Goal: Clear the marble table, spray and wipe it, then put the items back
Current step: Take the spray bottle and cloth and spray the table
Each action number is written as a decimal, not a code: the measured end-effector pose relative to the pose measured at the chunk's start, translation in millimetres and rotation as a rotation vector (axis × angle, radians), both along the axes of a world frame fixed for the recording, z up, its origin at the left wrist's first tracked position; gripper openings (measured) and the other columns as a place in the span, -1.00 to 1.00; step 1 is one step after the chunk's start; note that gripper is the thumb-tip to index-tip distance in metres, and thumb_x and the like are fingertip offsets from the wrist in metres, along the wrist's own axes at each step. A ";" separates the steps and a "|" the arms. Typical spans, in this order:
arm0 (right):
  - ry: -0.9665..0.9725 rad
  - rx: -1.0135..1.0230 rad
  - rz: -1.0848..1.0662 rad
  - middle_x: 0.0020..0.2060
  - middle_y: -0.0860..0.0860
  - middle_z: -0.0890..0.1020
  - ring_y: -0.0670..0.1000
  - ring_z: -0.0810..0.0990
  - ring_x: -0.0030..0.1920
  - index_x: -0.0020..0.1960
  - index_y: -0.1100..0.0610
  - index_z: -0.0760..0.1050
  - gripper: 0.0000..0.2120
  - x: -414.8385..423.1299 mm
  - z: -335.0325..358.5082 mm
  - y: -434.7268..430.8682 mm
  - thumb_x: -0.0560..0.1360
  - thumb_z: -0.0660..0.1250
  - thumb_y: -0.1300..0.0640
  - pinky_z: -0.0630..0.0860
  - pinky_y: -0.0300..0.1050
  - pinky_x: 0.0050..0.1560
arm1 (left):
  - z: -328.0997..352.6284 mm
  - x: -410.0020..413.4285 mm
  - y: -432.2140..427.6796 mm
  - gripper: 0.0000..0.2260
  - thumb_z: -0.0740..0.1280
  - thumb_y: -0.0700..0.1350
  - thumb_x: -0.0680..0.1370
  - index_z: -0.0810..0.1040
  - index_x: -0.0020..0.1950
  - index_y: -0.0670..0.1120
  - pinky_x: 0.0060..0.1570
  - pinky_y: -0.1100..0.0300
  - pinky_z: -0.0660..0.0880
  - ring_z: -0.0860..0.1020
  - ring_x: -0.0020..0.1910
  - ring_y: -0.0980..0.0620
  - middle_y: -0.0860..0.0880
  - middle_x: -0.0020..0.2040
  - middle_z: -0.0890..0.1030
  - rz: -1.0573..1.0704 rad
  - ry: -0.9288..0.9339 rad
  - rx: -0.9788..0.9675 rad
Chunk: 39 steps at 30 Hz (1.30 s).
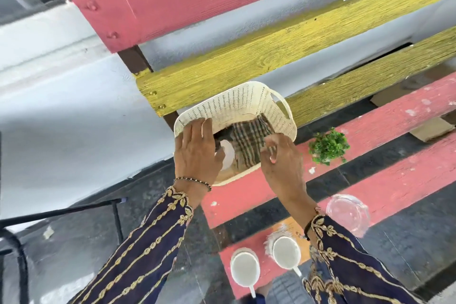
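A cream plastic basket (249, 103) with side handles stands on the pink bench slat (385, 118). Inside it lie a checked cloth (248, 140) and a white rounded object (228, 155), partly hidden. My left hand (196, 155) lies over the basket's left rim with its fingers stretched out and its thumb by the white object. My right hand (283, 163) is at the near rim, its fingers pinching the edge of the checked cloth. The marble table is out of view.
Two white mugs (245, 269) (286, 253) stand on the nearest slat. A clear glass container (349, 212) and a small green plant (329, 147) sit to the right. Yellow and pink back slats rise behind. A black metal chair frame (61, 212) is at the left.
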State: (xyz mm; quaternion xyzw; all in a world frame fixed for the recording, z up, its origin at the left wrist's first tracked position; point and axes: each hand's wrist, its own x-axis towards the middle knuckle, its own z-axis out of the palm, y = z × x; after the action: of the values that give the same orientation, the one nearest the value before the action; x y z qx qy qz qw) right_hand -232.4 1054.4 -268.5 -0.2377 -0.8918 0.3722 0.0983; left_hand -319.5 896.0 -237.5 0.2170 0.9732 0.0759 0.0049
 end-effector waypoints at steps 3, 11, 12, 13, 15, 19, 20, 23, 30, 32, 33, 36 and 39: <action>0.020 0.071 0.068 0.00 0.13 0.65 0.09 0.60 0.02 0.12 0.24 0.55 -0.84 -5.3 -1.5 -13.9 0.54 0.33 0.26 0.51 -0.15 -0.08 | -7.4 -5.0 -17.6 -0.56 0.28 0.09 0.51 0.39 0.31 -0.10 0.11 -0.02 0.39 0.45 0.19 -0.14 -0.09 0.22 0.50 0.043 -0.173 0.044; -0.058 -0.027 0.189 0.32 0.08 0.59 0.07 0.56 0.31 0.45 0.18 0.41 -0.50 -26.3 -12.2 -38.0 0.56 0.43 0.10 0.50 -0.13 0.25 | -15.0 -9.8 -12.7 -0.66 0.22 0.10 0.57 0.51 0.04 -0.17 -0.22 -0.01 0.50 0.58 -0.10 -0.21 -0.13 -0.07 0.59 0.016 -0.154 0.168; -0.064 -0.056 0.211 0.35 0.08 0.57 0.09 0.55 0.33 0.48 0.16 0.36 -0.42 -29.0 -13.5 -41.2 0.53 0.47 0.06 0.52 -0.06 0.26 | -13.1 -10.9 -10.8 -0.66 0.21 0.11 0.57 0.52 0.00 -0.18 -0.21 0.00 0.48 0.58 -0.11 -0.22 -0.15 -0.09 0.60 0.013 -0.144 0.166; -0.062 -0.083 0.231 0.38 0.08 0.55 0.12 0.55 0.33 0.50 0.15 0.32 -0.35 -31.4 -14.3 -44.2 0.50 0.50 0.05 0.55 0.02 0.26 | -9.9 -11.5 -9.0 -0.65 0.20 0.11 0.57 0.53 -0.03 -0.17 -0.21 0.02 0.47 0.58 -0.11 -0.23 -0.16 -0.11 0.61 0.014 -0.131 0.167; -0.015 -0.117 0.246 0.37 0.10 0.54 0.15 0.57 0.31 0.51 0.17 0.27 -0.27 -36.5 -16.3 -50.6 0.47 0.53 0.07 0.57 0.03 0.19 | 0.9 -11.4 -5.2 -0.65 0.19 0.13 0.57 0.55 -0.06 -0.13 -0.19 0.04 0.48 0.58 -0.13 -0.21 -0.16 -0.15 0.63 0.040 -0.104 0.183; 0.222 -0.191 0.140 0.21 0.09 0.57 0.06 0.59 0.11 0.41 0.26 0.30 -0.41 -45.8 -8.6 -57.9 0.49 0.42 0.07 0.52 -0.16 -0.04 | 34.6 -4.3 6.9 -0.66 0.21 0.21 0.50 0.52 -0.23 -0.04 -0.30 0.12 0.44 0.59 -0.23 -0.16 -0.06 -0.28 0.63 0.080 -0.019 0.236; 0.297 -0.187 0.092 0.11 0.10 0.57 0.05 0.57 0.01 0.31 0.29 0.36 -0.51 -48.0 -4.7 -56.5 0.50 0.37 0.05 0.47 -0.19 -0.12 | 42.2 -1.0 11.0 -0.64 0.19 0.25 0.49 0.48 -0.27 -0.02 -0.32 0.15 0.43 0.59 -0.26 -0.14 -0.03 -0.32 0.62 0.048 0.019 0.243; 0.400 -0.249 -0.005 -0.17 0.08 0.59 0.06 0.54 -0.22 0.10 0.27 0.43 -0.74 -53.7 1.9 -43.7 0.52 0.35 0.14 0.43 -0.13 -0.23 | 46.8 -1.2 15.2 -0.49 0.01 0.32 0.53 0.48 -0.28 -0.05 -0.32 0.15 0.49 0.60 -0.31 -0.07 0.01 -0.37 0.61 -0.006 -0.012 0.360; 0.446 -0.343 -0.024 -0.12 0.10 0.63 0.08 0.63 -0.13 0.11 0.22 0.49 -0.83 -56.3 -2.2 3.0 0.53 0.37 0.32 0.59 0.06 0.02 | -60.9 -41.3 17.6 -0.76 0.25 0.00 0.43 0.56 -0.13 -0.15 -0.16 0.07 0.59 0.63 -0.18 -0.15 -0.19 -0.10 0.66 0.486 -0.692 0.388; 0.448 -0.322 -0.032 -0.14 0.09 0.64 0.10 0.63 -0.18 0.10 0.19 0.49 -0.83 -58.0 -4.0 12.1 0.53 0.38 0.31 0.59 0.07 0.01 | -80.6 -37.9 32.3 -0.68 0.30 -0.01 0.45 0.56 0.03 -0.25 -0.25 0.14 0.48 0.61 -0.07 -0.18 -0.22 0.01 0.63 0.478 -0.786 0.260; 0.447 -0.313 -0.042 -0.14 0.08 0.64 0.09 0.62 -0.20 0.09 0.16 0.49 -0.83 -59.3 -6.1 14.8 0.53 0.38 0.29 0.59 0.09 -0.01 | -87.1 -36.2 38.0 -0.64 0.33 -0.01 0.46 0.52 0.11 -0.26 -0.25 0.13 0.45 0.59 -0.01 -0.18 -0.19 0.05 0.60 0.495 -0.837 0.221; 0.434 -0.297 -0.045 -0.16 0.04 0.64 0.06 0.60 -0.22 0.08 0.11 0.50 -0.82 -61.4 -12.0 21.3 0.51 0.39 0.26 0.58 0.12 -0.04 | -101.9 -33.9 57.5 -0.54 0.38 0.02 0.46 0.42 0.24 -0.23 -0.05 0.08 0.51 0.54 0.12 -0.16 -0.13 0.14 0.51 0.600 -0.881 0.194; 0.432 -0.341 -0.039 -0.12 0.05 0.65 0.07 0.63 -0.19 0.10 0.13 0.50 -0.83 -61.2 -16.0 25.6 0.52 0.38 0.26 0.59 0.13 -0.01 | -109.1 -32.7 72.1 -0.46 0.39 0.10 0.44 0.39 0.29 -0.18 0.05 0.04 0.52 0.54 0.15 -0.15 -0.13 0.22 0.51 0.656 -0.772 0.162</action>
State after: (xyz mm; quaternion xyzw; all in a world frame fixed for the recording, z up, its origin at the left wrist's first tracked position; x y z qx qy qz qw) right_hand -293.6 1080.0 -284.5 -0.1829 -0.7698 0.5572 0.2519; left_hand -352.2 968.1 -346.7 -0.1438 0.9083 0.2231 0.3233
